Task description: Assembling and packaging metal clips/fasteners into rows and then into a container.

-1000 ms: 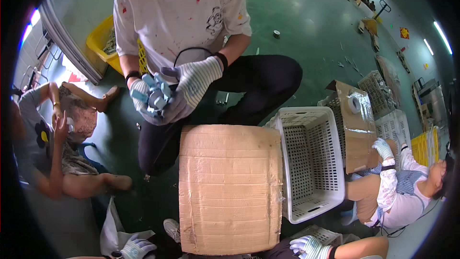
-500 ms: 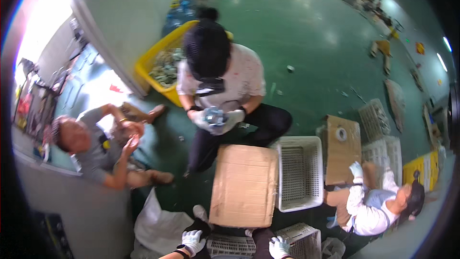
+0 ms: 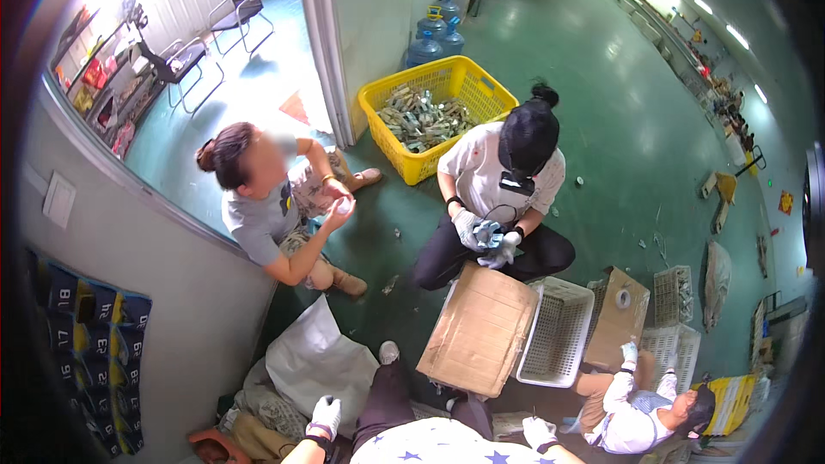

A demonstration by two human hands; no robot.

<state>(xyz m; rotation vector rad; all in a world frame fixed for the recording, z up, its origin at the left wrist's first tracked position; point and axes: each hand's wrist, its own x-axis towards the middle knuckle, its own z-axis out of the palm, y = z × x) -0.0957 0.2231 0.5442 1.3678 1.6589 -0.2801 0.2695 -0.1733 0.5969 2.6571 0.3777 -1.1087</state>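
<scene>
My left hand (image 3: 326, 417), in a white glove, is held beside my left thigh, in front of a white sack (image 3: 311, 345). Its fingers look curled closed with nothing visible in them. My right hand (image 3: 540, 434), also gloved, is near the lower edge, right of my right leg. Its fingers look drawn together, and a tiny dark sliver shows above them; what it is I cannot make out. Beyond my feet stands a cardboard-topped stack (image 3: 477, 326), touched by neither hand. Next to it is a white plastic crate (image 3: 554, 335).
Facing me, a seated person in a cap (image 3: 507, 176) handles a pale blue item. At left another person (image 3: 275, 206) sits by a doorway; a third (image 3: 649, 412) works at lower right beside cardboard (image 3: 617, 314). A yellow basket (image 3: 404, 159) holds many small pieces. Pockets (image 3: 94, 344) hang on the wall.
My view has swung left, so the scene sits farther right. My left hand has left my knee and its fingers have curled. The facing person still holds the bluish item, now lower.
</scene>
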